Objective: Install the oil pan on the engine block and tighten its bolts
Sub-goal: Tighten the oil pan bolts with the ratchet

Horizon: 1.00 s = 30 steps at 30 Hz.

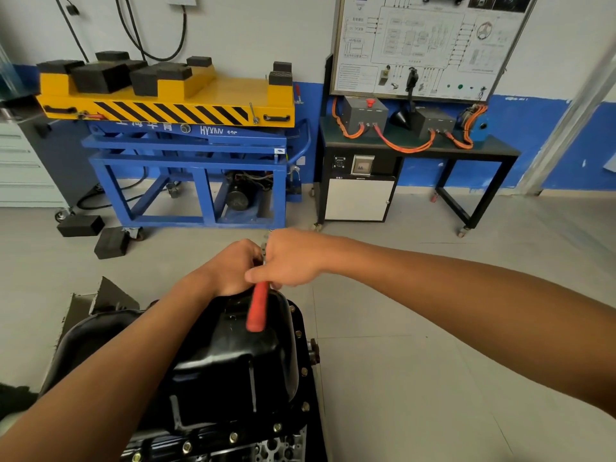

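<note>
Head view: clamping right hand point(290, 258) round red-handled tool point(256, 310) for leverage at oil pan's point(233, 355) far edge, probably steadying with left hand point(231, 266), grip unseen.

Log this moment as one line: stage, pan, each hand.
stage: bolt tightening, far end | pan: on block, bolts in | right hand: grips red wrench | left hand: at wrench head, grip hidden

The tiled floor point(433, 361) carries a blue cart point(186, 168) on casters, a black table point(416, 146) on casters and two black blocks point(80, 225) beside the cart. The cart's yellow top holds black pads point(100, 75). On the table stand two grey boxes point(365, 115), a funnel point(401, 119), a blue motor point(478, 128) and orange cables point(405, 146). The oil pan point(233, 355) sits on the engine block point(273, 448).
</note>
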Tool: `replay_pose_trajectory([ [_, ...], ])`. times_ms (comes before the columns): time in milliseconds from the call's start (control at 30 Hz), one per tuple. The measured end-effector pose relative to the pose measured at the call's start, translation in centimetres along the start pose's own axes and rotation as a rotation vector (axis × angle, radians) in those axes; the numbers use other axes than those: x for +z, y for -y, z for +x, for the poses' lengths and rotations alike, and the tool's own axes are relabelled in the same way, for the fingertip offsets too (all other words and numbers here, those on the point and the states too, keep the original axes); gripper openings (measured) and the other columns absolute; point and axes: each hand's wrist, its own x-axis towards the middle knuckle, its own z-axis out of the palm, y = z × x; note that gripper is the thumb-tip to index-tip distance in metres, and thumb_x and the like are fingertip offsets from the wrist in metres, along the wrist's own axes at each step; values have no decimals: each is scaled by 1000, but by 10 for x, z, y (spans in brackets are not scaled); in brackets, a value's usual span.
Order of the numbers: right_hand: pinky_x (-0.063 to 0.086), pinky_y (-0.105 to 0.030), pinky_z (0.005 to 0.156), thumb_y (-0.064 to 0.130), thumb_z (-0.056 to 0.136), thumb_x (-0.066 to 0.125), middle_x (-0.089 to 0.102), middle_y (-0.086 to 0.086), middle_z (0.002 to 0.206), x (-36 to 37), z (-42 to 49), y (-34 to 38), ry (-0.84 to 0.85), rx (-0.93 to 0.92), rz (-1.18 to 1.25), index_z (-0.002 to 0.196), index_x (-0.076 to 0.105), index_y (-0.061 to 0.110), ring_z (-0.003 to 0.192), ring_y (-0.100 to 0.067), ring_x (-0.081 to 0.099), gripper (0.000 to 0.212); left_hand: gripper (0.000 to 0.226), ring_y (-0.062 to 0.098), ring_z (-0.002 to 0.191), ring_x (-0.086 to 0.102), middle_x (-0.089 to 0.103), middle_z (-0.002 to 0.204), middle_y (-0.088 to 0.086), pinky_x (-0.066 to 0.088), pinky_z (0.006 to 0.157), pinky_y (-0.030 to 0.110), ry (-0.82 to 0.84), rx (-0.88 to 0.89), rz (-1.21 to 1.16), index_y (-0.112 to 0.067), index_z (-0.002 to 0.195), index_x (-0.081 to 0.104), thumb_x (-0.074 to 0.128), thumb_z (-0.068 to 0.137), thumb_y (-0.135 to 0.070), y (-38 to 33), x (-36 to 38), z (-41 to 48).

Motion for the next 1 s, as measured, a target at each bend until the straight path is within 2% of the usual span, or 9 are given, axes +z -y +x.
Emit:
replay_pose_trajectory([
  [133,34,-25,49,57,86,64,51,5,59,4,-2,18,-18,8,17,59,55,19,51,-11,47,48,7,33,83,61,65,81,20,53,76,39,47,-11,23,5,79,65,64,83,10,4,0,4],
  [300,43,-24,52,49,80,73,53,9,45,-17,-6,11,134,54,-99,55,59,18,48,-8,51,42,10,13,56,50,64,64,12,44,59,28,40,15,-47,4,74,71,66,82,3,4,0,2],
  [400,46,-27,62,45,80,75,56,10,51,-31,-3,2,214,56,-283,58,63,19,59,-11,53,36,29,0,46,48,60,51,-12,39,55,13,81,17,-104,-18,67,73,67,95,-14,3,0,3],
  [467,40,-23,58,41,84,73,54,10,54,-35,-2,-4,227,51,-449,58,61,20,58,-8,49,35,21,-5,55,58,70,63,-12,42,58,9,101,15,-143,-23,79,77,66,97,-22,3,2,5],
  [567,35,-28,49,17,84,69,51,1,63,-34,1,-13,15,77,-532,63,53,15,56,-14,47,27,16,2,80,67,78,96,-4,46,72,12,136,8,-142,-28,87,78,66,97,-25,3,1,5],
  [667,31,-30,48,-1,81,59,48,-3,68,-31,7,-21,-187,93,-445,65,47,14,60,-20,48,25,16,4,83,68,78,97,-5,45,76,14,157,21,-150,-30,88,77,65,98,-25,3,1,6],
  [767,41,-32,59,-3,83,53,65,-6,99,-30,19,-23,-180,19,-354,102,69,14,85,-26,57,30,15,1,83,69,77,90,-11,44,74,9,163,40,-143,-24,97,79,64,98,-23,4,1,5],
  [833,40,-33,75,-1,88,50,56,-3,135,-28,24,-23,-82,-41,-315,141,52,24,116,-26,53,59,15,0,85,70,77,93,-10,46,75,8,166,52,-140,-21,102,78,63,99,-21,5,0,5],
  [1000,47,-38,92,1,90,51,46,-7,147,-26,27,-24,-54,-89,-272,151,38,27,128,-27,47,67,17,8,91,71,77,98,-6,52,87,23,168,50,-145,-18,102,78,63,99,-24,8,1,6],
])
